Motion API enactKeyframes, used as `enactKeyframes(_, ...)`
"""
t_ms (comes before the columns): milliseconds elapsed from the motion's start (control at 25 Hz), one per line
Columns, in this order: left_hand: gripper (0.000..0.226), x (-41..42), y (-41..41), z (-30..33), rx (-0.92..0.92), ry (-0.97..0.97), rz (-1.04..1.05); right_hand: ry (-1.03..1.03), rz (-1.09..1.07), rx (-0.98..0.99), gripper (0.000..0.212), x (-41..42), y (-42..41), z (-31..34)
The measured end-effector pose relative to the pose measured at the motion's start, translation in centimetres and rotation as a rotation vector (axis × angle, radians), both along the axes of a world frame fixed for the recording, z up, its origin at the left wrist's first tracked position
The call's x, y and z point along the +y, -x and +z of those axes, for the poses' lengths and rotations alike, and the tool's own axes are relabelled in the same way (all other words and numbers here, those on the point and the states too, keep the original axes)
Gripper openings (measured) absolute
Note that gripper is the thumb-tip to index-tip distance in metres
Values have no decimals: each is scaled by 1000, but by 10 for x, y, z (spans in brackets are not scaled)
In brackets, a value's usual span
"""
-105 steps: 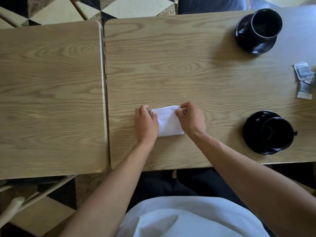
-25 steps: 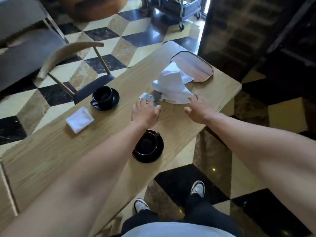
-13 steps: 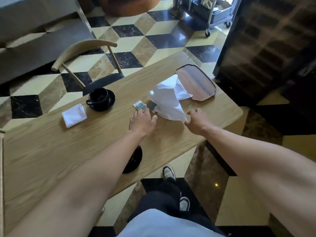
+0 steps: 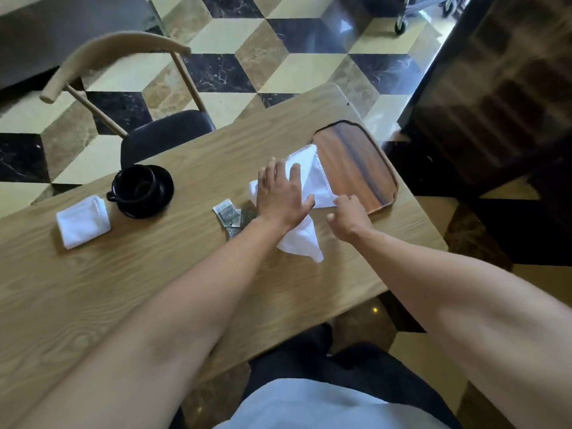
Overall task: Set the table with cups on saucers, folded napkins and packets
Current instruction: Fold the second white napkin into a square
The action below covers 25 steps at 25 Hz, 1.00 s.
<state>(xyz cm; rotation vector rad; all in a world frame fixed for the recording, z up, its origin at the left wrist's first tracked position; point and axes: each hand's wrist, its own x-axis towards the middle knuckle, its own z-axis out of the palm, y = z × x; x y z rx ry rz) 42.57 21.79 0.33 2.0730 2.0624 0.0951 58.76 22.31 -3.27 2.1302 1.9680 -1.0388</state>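
Both hands are on the loose white napkin (image 4: 312,178) next to the wooden tray (image 4: 356,168). Left hand (image 4: 280,198) lies flat on it, fingers straight. Right hand (image 4: 348,218) pinches its edge by the tray. Small packets (image 4: 229,213) lie just left of the napkin; their print is too blurry to read.

- landmark: black cup on saucer (image 4: 140,191).
- just left of it, folded napkin (image 4: 83,221) blocks.
- right of it, bare table (image 4: 192,193) up to packets (image 4: 230,215).
- beyond packets: loose napkin (image 4: 305,193) and tray (image 4: 356,168).
- nearer than cup: open tabletop.
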Motion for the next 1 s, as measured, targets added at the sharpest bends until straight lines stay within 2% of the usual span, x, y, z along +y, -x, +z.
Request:
enactKeyframes(80, 67, 16, -6, -8, 84, 68, 91, 14, -41, 19, 44, 15, 0, -7)
enactKeyframes(160, 54, 26, -8, -14, 98, 76, 124, 15, -84, 31, 42, 26, 1, -15)
enactKeyframes(280, 37, 32, -9, -19, 12, 104, 214, 18, -71, 36, 29, 41, -1, -25)
enactKeyframes(400, 31, 34, -8, -14, -83, 165, 315, -65, -78, 111, 17, 59, -4, -16)
enactKeyframes(480, 27, 34, -5, -6, -170, 185, 400, -147, -157, 269, 19, 70, -5, 1)
enactKeyframes(560, 21, 27, -3, 4, -257, 154, 453, -101, -227, 597, 21, 80, -6, 22)
enactKeyframes(640, 11, 15, -9, 17, -378, 159, 470, 15, -191, 868, 20, 92, -10, 45)
enactKeyframes(720, 22, 6, -15, 30, -541, 234, 510, 93, -98, 975, 20, 106, -7, 70)
enactKeyframes(800, 29, -3, -22, 47, -799, 245, 652, 182, -43, 1048, 21, 112, -1, 93)
enactKeyframes(920, 29, -9, -30, 74, -1318, 78, 929, 282, 84, 1102, 17, 107, 8, 120)
enactKeyframes(960, 32, -12, -28, 79, -1389, -13, 956, 312, 132, 1111, 16, 104, 10, 128)
enactKeyframes(1000, 34, -15, -25, 87, -1371, -110, 936, 338, 179, 1116, 18, 100, 12, 138)
